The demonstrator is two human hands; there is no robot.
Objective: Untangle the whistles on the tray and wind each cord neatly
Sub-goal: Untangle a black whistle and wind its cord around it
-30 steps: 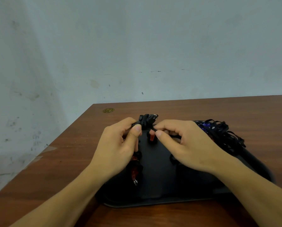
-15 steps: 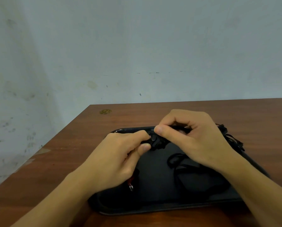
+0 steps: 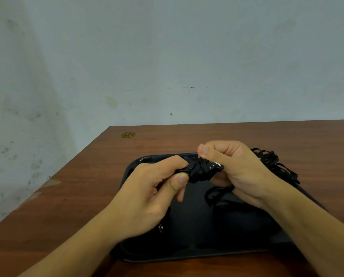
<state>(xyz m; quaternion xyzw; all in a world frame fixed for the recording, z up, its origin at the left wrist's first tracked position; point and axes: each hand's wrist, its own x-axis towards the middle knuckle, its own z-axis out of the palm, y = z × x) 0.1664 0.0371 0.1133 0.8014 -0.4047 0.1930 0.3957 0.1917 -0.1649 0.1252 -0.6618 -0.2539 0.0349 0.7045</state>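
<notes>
I see the bench (image 3: pixel 237 136) as reddish-brown wood with a smooth, faintly satin grain. The tray (image 3: pixel 189 234) looks like black plastic, slightly glossy at its rim. The cord bundle (image 3: pixel 200 170) reads as matt black woven cloth, with a shiny metal ring (image 3: pixel 217 164) beside it.

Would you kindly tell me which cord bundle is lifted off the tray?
The wound bundle pinched between both hands; the tangled pile lies behind the right hand.
</notes>
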